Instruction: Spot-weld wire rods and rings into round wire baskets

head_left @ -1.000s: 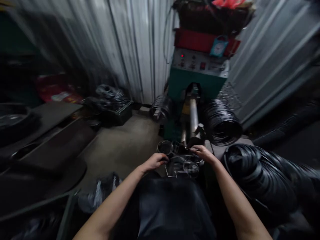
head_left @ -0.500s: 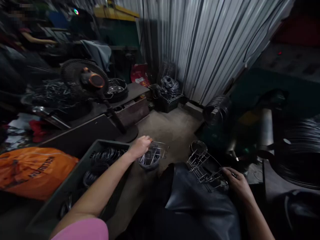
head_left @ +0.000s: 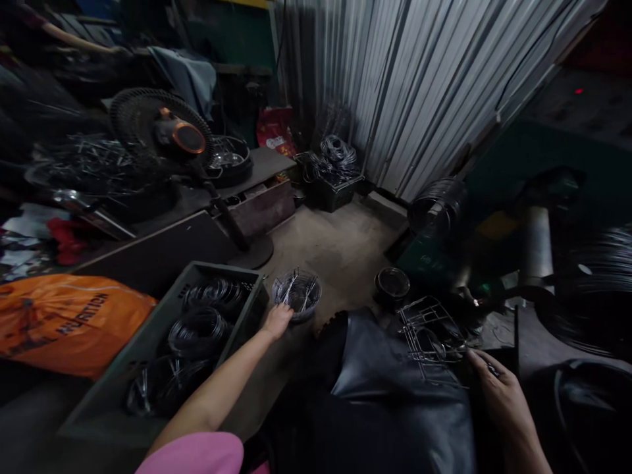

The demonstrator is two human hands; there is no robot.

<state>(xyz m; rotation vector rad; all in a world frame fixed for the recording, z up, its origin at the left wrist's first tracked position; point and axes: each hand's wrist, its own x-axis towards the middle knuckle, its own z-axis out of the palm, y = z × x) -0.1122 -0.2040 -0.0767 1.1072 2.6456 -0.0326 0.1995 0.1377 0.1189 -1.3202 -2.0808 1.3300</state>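
My left hand (head_left: 277, 321) reaches down to the near rim of a round wire basket (head_left: 316, 301) on the floor. Loose thin metal rods (head_left: 297, 287) stick up inside it. The fingers are closed at the rim, and what they hold, if anything, is hidden. My right hand (head_left: 498, 385) pinches the right end of a welded wire rack (head_left: 427, 329), which hangs tilted over the black apron (head_left: 375, 355) on my lap. A small dark thing shows by its fingers, too unclear to name.
A green crate (head_left: 93, 411) of wire coils stands at left, beside an orange bag (head_left: 74, 322). A fan (head_left: 182, 135) stands behind. Ahead is a round container (head_left: 392, 284); at right, a machine with a metal cylinder (head_left: 538, 243). A co-worker's arm (head_left: 81, 43) shows far left.
My left hand has moved down to the basket's near rim; the wire piece it held above the basket no longer shows in it. My right hand and the rack have shifted right and down.
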